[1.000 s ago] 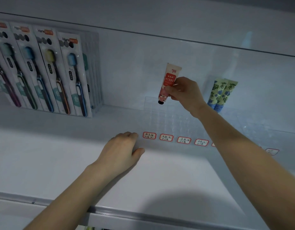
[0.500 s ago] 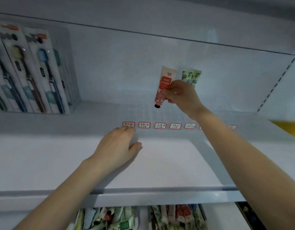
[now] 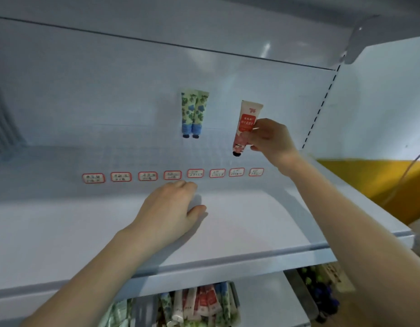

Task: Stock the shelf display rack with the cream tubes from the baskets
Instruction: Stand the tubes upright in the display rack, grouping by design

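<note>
Cream tubes (image 3: pixel 199 305) lie heaped in a basket (image 3: pixel 235 297) under the front edge of the white shelf (image 3: pixel 62 232), in mixed pink, white and green prints. A second basket (image 3: pixel 305 296) to the right, under the shelf's front right corner, holds darker packs too blurred to name.

On the shelf, near the middle, the left hand (image 3: pixel 168 213) rests palm down; its grip is slack, fingers straight and flat on the surface, holding nothing. The fingertips stop just short of a row of red-bordered labels (image 3: pixel 172 175) that runs across the front of the clear display rack (image 3: pixel 133 156).

Beyond the labels, over the right end of the rack, the right hand (image 3: pixel 270 138) has its grip closed on a pink tube (image 3: pixel 248 121), thumb and fingers pinching its lower half. The tube stands cap down, leaning slightly right at the top. Whether the cap touches the rack cannot be told.

Farther back, left of the pink tube, two floral tubes (image 3: pixel 194 114) stand cap down, side by side and touching, against the shelf's back wall (image 3: pixel 98 90).
</note>
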Action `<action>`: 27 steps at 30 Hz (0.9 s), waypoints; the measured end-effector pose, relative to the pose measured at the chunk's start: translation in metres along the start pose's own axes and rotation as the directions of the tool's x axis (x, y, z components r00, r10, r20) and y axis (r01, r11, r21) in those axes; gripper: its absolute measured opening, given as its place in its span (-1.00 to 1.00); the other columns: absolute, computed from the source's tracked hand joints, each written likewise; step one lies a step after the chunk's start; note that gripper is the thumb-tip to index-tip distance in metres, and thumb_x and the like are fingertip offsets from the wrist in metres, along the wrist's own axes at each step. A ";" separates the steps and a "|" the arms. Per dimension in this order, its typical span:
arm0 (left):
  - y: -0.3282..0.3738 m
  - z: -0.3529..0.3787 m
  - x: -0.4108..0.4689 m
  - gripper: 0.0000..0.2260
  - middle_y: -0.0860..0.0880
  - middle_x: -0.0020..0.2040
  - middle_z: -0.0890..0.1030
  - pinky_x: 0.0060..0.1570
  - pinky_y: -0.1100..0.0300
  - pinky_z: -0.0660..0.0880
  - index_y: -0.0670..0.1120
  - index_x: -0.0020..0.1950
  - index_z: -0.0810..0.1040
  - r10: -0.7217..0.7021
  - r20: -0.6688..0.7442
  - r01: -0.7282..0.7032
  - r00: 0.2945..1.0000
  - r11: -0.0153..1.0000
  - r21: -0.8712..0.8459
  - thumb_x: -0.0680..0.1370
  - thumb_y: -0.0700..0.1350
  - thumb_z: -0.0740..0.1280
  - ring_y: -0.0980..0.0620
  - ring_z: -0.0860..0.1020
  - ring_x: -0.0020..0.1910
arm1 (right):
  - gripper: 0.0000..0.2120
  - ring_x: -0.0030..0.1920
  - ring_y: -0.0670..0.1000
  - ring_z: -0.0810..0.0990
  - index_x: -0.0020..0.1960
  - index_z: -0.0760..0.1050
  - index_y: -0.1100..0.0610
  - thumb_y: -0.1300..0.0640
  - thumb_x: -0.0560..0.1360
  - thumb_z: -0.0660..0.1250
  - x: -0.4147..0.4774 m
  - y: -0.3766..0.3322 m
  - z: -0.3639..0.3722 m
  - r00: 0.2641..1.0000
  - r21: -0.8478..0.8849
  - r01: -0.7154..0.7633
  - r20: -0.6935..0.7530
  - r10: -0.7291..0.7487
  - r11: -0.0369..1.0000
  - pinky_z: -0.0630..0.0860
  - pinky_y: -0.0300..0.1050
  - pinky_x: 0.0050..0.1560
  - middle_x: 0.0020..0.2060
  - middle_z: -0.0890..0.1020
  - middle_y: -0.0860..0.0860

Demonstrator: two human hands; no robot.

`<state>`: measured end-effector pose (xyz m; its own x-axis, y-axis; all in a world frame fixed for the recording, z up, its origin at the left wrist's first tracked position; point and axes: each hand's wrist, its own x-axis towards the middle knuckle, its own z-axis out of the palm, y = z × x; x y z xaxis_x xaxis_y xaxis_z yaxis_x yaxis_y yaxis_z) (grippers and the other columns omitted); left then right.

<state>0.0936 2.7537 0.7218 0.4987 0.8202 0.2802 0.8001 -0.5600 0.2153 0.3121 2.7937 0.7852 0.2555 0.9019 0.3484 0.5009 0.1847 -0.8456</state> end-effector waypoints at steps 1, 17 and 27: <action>0.010 0.004 0.006 -0.60 -0.03 0.24 0.50 0.09 0.12 0.41 -0.10 0.27 0.43 -0.004 0.002 0.004 1.000 1.000 -0.001 0.56 0.14 0.20 -0.04 0.44 0.21 | -0.89 -0.24 -0.06 0.59 -0.06 0.50 0.15 0.28 0.45 0.38 0.003 0.005 -0.010 1.000 -0.004 0.001 0.008 -0.001 1.000 0.52 -0.15 -0.14 -0.15 0.63 0.07; 0.088 0.044 0.054 -0.59 -0.02 0.20 0.53 0.10 0.13 0.41 -0.11 0.23 0.47 -0.133 -0.019 0.134 0.991 0.991 0.022 0.54 0.15 0.23 -0.05 0.46 0.18 | -0.86 -0.23 -0.09 0.60 -0.20 0.49 0.02 0.24 0.45 0.37 0.051 0.058 -0.070 0.993 0.044 0.067 0.096 -0.071 0.997 0.56 -0.06 -0.03 -0.25 0.62 -0.03; 0.099 0.056 0.074 -0.59 -0.01 0.21 0.51 0.11 0.14 0.40 -0.10 0.24 0.46 -0.104 -0.007 0.104 0.995 0.994 0.044 0.54 0.16 0.22 -0.05 0.45 0.20 | -0.86 -0.22 -0.13 0.60 -0.18 0.46 0.03 0.22 0.47 0.36 0.064 0.068 -0.071 0.991 0.065 0.094 0.093 -0.100 0.993 0.55 -0.22 -0.18 -0.19 0.63 0.01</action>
<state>0.2286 2.7650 0.7115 0.4104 0.8731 0.2633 0.8615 -0.4659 0.2019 0.4217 2.8361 0.7789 0.1262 0.9114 0.3917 0.4682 0.2934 -0.8335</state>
